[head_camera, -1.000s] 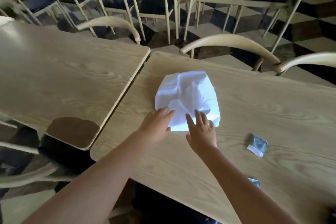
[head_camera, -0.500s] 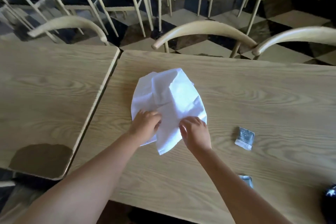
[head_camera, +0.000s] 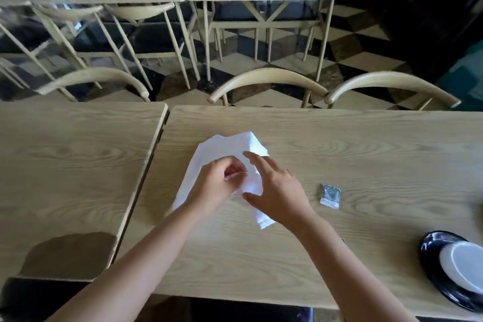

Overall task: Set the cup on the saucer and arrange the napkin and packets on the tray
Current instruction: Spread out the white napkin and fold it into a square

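Your left hand was curled over the middle of the crumpled white paper napkin, its fingers pinching a fold of the sheet. Your right hand lay just beside it with fingers spread and nearly straight, the index finger reaching out over the napkin's far right part and the thumb pressing its near part down; it gripped nothing. Both forearms came in from the near edge of the light wooden surface.

The napkin lay partly folded on the left half of that surface, not far from its left edge, one corner poking out toward you below your right wrist. To the right of your right hand, apart from it, a small silvery square packet lay flat on the wood. A sliver of something dark showed just beside your right forearm, too hidden to identify. At the near right corner of the surface a black oval tray carried a white round saucer, both cut off by the picture's edge.

A second light wooden table stood just beside the left edge, a narrow gap between them. Pale curved-back chairs stood along the far edge, over a black-and-cream checkered floor.
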The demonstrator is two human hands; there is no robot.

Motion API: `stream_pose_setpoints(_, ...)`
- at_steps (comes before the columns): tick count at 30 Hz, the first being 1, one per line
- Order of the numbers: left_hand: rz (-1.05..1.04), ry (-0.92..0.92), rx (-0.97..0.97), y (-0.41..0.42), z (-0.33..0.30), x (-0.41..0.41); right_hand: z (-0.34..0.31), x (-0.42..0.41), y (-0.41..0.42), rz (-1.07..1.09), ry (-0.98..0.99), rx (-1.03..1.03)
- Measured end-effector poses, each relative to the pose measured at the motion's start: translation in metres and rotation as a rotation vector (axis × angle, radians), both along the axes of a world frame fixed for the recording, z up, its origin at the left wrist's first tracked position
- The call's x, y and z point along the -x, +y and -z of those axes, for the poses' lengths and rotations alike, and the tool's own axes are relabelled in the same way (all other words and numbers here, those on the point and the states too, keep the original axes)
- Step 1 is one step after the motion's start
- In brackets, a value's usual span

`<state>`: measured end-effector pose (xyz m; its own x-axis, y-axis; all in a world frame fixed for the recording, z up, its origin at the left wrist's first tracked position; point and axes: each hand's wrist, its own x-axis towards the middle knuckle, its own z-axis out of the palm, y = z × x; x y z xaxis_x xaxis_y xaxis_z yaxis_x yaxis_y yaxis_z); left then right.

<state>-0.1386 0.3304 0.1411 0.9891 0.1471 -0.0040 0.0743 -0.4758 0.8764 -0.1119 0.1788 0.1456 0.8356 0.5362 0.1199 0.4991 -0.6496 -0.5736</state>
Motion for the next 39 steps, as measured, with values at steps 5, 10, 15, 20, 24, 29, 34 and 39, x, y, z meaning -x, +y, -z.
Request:
stream_pose_setpoints(5, -0.081, -0.044, 0.191, 0.005, -0.053, 0.021, -0.050, 0.033, 0.012, 0.090, -0.187, -0.038)
stream_pose_setpoints(10, -0.018, -0.084, 0.088, 0.023, -0.091, 0.049, -0.078, 0.070, 0.034, 0.106, -0.396, 0.109)
stream_pose_setpoints(15, 0.116, -0.204, -0.037, 0.035, -0.097, 0.080, -0.107, 0.082, 0.038, 0.151, -0.388, 0.037)
stream_pose_setpoints(20, 0.207, -0.222, -0.172, 0.051, -0.076, 0.113, -0.137, 0.089, 0.028, 0.158, -0.385, 0.083)
stream_pose_setpoints(24, 0.320, -0.121, -0.167, 0.077, -0.065, 0.137, -0.157, 0.099, 0.018, 0.117, -0.328, 0.107)
stream_pose_setpoints(29, 0.429, -0.078, -0.231, 0.114, -0.066, 0.154, -0.174, 0.098, 0.003, 0.072, -0.196, 0.100)
stream_pose_setpoints(34, 0.453, 0.021, -0.434, 0.148, -0.075, 0.140, -0.176, 0.067, -0.021, -0.128, 0.031, 0.452)
stream_pose_setpoints(39, 0.314, -0.073, -0.774, 0.166, -0.114, 0.055, -0.169, 0.018, -0.007, -0.002, 0.013, 0.622)
